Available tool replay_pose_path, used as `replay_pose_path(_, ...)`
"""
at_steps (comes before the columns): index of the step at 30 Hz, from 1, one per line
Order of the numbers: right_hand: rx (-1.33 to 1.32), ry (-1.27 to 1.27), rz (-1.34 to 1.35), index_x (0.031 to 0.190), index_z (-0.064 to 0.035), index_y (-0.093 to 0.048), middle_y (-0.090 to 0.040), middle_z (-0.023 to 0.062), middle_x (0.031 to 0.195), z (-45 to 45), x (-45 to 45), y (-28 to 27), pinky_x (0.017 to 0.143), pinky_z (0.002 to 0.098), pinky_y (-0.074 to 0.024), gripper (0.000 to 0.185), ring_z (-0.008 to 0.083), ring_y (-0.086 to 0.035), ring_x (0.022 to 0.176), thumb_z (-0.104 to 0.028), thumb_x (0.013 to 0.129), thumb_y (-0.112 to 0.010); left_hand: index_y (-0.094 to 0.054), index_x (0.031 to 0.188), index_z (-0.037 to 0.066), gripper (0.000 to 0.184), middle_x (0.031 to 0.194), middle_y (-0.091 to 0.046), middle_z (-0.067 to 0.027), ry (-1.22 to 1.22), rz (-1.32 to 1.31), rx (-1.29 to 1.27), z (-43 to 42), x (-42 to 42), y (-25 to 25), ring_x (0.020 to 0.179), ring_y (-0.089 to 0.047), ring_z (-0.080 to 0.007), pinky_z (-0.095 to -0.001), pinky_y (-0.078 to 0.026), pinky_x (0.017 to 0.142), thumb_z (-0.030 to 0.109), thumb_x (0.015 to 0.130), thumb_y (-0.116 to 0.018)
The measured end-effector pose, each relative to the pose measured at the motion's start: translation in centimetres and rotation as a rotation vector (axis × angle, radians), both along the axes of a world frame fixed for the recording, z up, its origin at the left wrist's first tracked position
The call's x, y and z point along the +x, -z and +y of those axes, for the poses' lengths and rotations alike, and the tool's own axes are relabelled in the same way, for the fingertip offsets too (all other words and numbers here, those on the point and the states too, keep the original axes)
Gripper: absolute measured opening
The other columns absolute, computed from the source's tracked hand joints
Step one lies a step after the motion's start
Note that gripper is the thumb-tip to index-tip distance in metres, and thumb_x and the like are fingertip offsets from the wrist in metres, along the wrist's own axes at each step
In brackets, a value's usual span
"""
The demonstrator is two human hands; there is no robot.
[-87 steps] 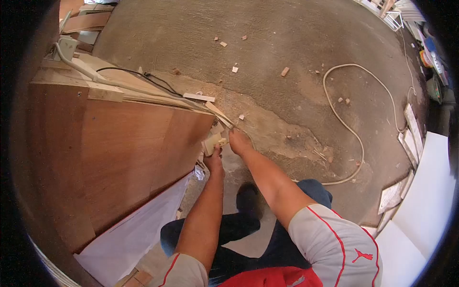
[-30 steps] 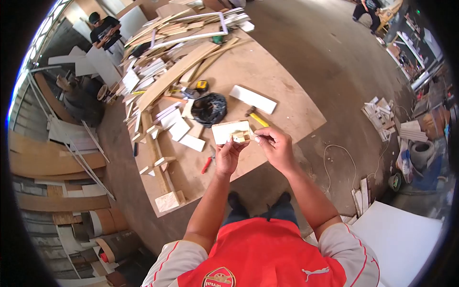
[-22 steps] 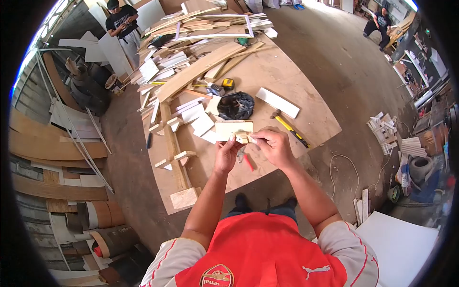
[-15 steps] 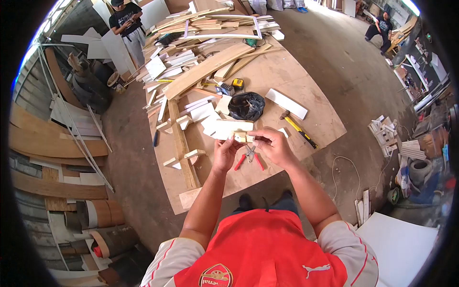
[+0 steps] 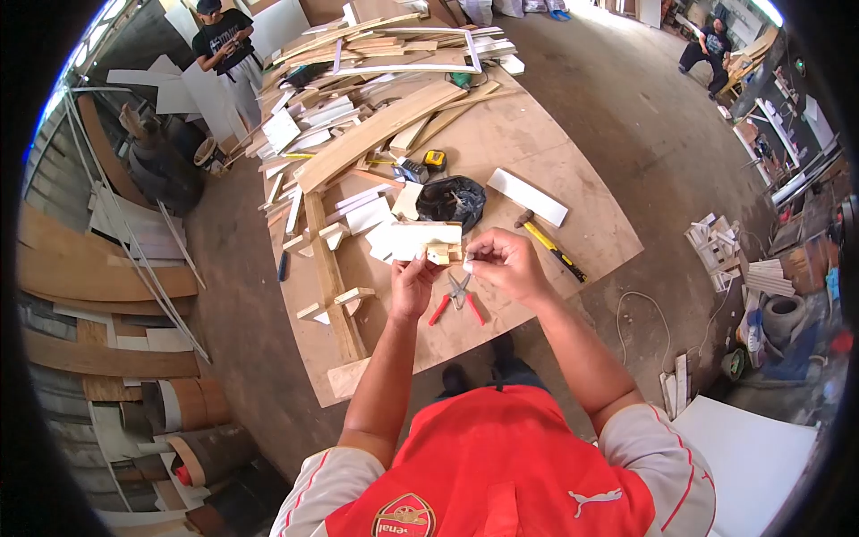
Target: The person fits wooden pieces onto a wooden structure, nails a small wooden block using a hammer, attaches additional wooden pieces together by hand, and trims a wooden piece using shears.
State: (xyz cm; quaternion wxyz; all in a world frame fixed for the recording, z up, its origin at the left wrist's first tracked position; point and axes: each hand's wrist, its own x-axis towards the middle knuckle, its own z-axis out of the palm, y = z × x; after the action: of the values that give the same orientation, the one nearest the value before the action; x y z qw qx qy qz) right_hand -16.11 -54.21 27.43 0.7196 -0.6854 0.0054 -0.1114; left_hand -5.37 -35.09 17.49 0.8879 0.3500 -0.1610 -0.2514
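My left hand (image 5: 412, 285) is closed around the near edge of a small wooden block (image 5: 442, 253), thumb on top. A pale flat board (image 5: 416, 236) lies right behind the block; I cannot tell whether the two are joined. Just right of the block, my right hand (image 5: 504, 267) is pinched, thumb against forefinger. Anything between those fingertips is too small to name. Below the hands, red-handled pliers (image 5: 457, 297) lie on the table with handles spread. A black plastic bag (image 5: 451, 200) sits beyond the board, and a hammer (image 5: 551, 245) with a yellow and black handle rests to the right.
The wooden table (image 5: 573, 170) carries a white strip (image 5: 527, 197), a yellow tape measure (image 5: 435, 160) and piled planks (image 5: 380, 134). A long beam (image 5: 333, 277) with small brackets lies at left. One person (image 5: 225, 45) stands far left; another (image 5: 711, 55) sits far right.
My right hand's fingertips have come off the wooden block and now sit slightly right of it. My left hand keeps its hold. The whole view has shifted a little.
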Motion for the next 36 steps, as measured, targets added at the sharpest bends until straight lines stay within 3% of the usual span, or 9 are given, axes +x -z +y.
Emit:
replay_pose_path(3,-0.001,0.039,0.084,0.100,0.0023,-0.074,-0.075,0.0057,0.085,-0.5,-0.2,-1.3,0.064,0.0251,-0.0539,0.014,0.0068,-0.066,0.073,-0.002,0.089,-0.080,-0.049,0.147,0.006,0.047,0.139,-0.064,-0.0129,-0.003,-0.006,0.011,-1.5,0.1,0.4,0.126,-0.065,-0.0320,-0.0539,-0.054,0.104,0.017,0.102,-0.061)
replay_pose_path(6,-0.197,0.105,0.067,0.102,0.0032,-0.074,-0.076,0.0072,0.086,-1.4,-0.3,-1.3,0.065,0.0267,-0.0550,0.016,0.0088,-0.068,0.074,-0.003,0.089,-0.081,-0.049,0.146,0.007,0.047,0.139,-0.064,-0.0122,-0.004,-0.014,0.059,-2.9,0.1,0.3,0.126,-0.065,-0.0310,-0.0524,-0.054,0.104,0.016,0.102,-0.061)
replay_pose_path(9,-0.247,0.121,0.009,0.104,0.0047,-0.074,-0.077,0.0090,0.091,-2.4,-0.5,-1.1,0.070,0.0282,-0.0569,0.016,0.0107,-0.071,0.080,-0.002,0.090,-0.079,-0.049,0.146,0.008,0.046,0.138,-0.064,-0.0120,0.000,-0.004,0.049,-4.1,-0.1,0.4,0.125,-0.065,-0.0304,-0.0515,-0.055,0.103,0.016,0.102,-0.060)
replay_pose_path(15,-0.098,0.127,-0.003,0.106,0.0051,-0.074,-0.076,0.0100,0.097,-4.0,-0.5,-0.2,0.076,0.0292,-0.0583,0.015,0.0108,-0.070,0.086,0.003,0.092,-0.074,-0.049,0.147,0.007,0.045,0.137,-0.065,-0.0123,0.035,0.011,0.022,-6.0,0.1,0.7,0.123,-0.066,-0.0299,-0.0507,-0.056,0.101,0.019,0.104,-0.060)
replay_pose_path(20,-0.176,0.128,0.012,0.108,0.0037,-0.074,-0.075,0.0099,0.093,-5.5,-0.3,0.6,0.075,0.0304,-0.0579,0.015,0.0105,-0.070,0.084,0.001,0.093,-0.074,-0.058,0.135,0.001,0.037,0.124,-0.073,-0.0161,0.032,0.052,0.000,-7.4,-0.4,-1.2,0.112,-0.074,-0.0301,-0.0500,-0.059,0.099,0.017,0.103,-0.064)
replay_pose_path(24,-0.248,0.135,0.054,0.109,0.0028,-0.074,-0.074,0.0107,0.090,-6.1,-0.3,-0.4,0.072,0.0303,-0.0567,0.018,0.0112,-0.070,0.082,-0.001,0.092,-0.075,-0.058,0.135,0.000,0.036,0.121,-0.074,-0.0158,0.038,0.026,0.024,-7.8,-0.3,-1.8,0.109,-0.075,-0.0297,-0.0489,-0.060,0.097,0.018,0.104,-0.062)
replay_pose_path(30,-0.377,0.103,-0.015,0.111,0.0064,-0.075,-0.077,0.0125,0.101,-6.4,0.1,-1.0,0.078,0.0293,-0.0586,0.018,0.0133,-0.073,0.088,0.004,0.093,-0.072,-0.059,0.133,-0.001,0.033,0.120,-0.074,-0.0159,0.019,0.040,0.061,-7.8,0.1,-1.7,0.106,-0.075,-0.0290,-0.0477,-0.060,0.095,0.017,0.105,-0.061)
replay_pose_path(36,-0.338,0.086,0.122,0.108,0.0061,-0.076,-0.077,0.0103,0.093,-6.4,0.6,-2.1,0.074,0.0288,-0.0585,0.015,0.0135,-0.073,0.084,0.002,0.094,-0.071,-0.062,0.129,-0.003,0.031,0.116,-0.075,-0.0171,-0.003,0.008,0.107,-7.8,0.1,-2.2,0.103,-0.076,-0.0281,-0.0466,-0.061,0.092,0.017,0.105,-0.062)
